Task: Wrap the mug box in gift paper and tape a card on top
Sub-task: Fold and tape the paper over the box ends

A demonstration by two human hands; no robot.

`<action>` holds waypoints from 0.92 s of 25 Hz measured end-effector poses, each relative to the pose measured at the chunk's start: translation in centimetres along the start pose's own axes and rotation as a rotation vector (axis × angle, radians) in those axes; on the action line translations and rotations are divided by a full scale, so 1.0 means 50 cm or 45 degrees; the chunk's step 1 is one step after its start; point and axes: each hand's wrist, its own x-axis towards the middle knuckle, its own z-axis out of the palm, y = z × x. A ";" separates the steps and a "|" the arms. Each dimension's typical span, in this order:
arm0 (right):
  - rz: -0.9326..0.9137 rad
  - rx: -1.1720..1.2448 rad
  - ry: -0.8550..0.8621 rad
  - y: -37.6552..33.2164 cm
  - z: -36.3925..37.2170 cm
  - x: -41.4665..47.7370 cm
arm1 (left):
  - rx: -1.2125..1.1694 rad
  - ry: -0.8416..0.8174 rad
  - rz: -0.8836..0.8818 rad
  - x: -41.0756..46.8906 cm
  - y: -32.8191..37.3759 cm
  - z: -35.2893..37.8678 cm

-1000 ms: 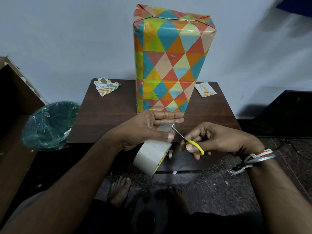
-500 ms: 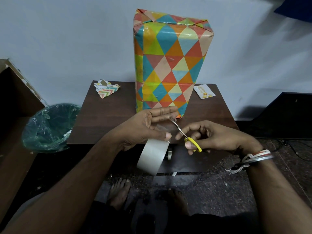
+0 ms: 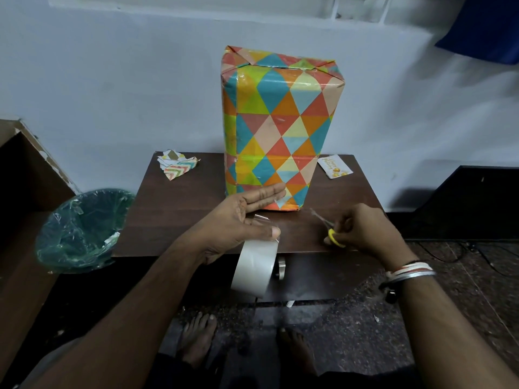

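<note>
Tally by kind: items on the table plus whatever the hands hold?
Wrapped box: 1
Card: 1
Paper scrap: 1
Tape roll: 1, left hand
Scissors: 1, right hand
Total: 5

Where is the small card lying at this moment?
In the head view, the card lies flat on the brown table, toward its far right corner, just beside the base of the wrapped box.

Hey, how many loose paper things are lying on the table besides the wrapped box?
2: a crumpled gift-paper scrap far left on the table, the card just right of the wrapped box. More could hide behind it.
</note>
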 end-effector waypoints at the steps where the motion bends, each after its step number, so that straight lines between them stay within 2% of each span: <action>1: 0.087 -0.114 0.107 0.010 0.011 0.013 | -0.005 0.002 0.000 0.000 -0.001 0.001; 4: 0.252 -0.263 0.147 0.002 0.040 0.033 | -0.001 0.005 0.021 0.004 -0.003 0.004; 6: 0.264 -0.356 0.149 -0.017 0.050 0.026 | 0.010 0.003 0.033 0.005 -0.002 0.005; 8: 0.215 -0.323 0.259 -0.040 0.046 0.017 | 0.027 -0.002 0.071 0.004 0.000 0.006; 9: 0.161 -0.179 0.322 -0.056 0.042 0.010 | 0.038 -0.009 0.100 0.003 0.002 0.007; 10: 0.111 0.102 0.353 -0.077 0.034 0.003 | 0.047 -0.011 0.123 0.002 0.003 0.008; 12: 0.090 0.979 0.188 -0.140 0.020 -0.018 | 0.052 -0.015 0.142 0.000 0.006 0.009; 13: 0.107 1.335 0.090 -0.169 0.020 -0.030 | 0.057 -0.020 0.144 -0.001 0.007 0.010; 14: 0.120 1.533 0.032 -0.194 0.017 -0.041 | 0.069 -0.021 0.150 -0.002 0.008 0.012; 19: 0.201 1.846 0.045 -0.242 -0.011 -0.067 | 0.096 0.001 0.210 -0.014 0.028 0.026; 23: 0.119 1.859 0.057 -0.264 -0.038 -0.082 | 0.053 0.007 0.262 -0.015 0.044 0.036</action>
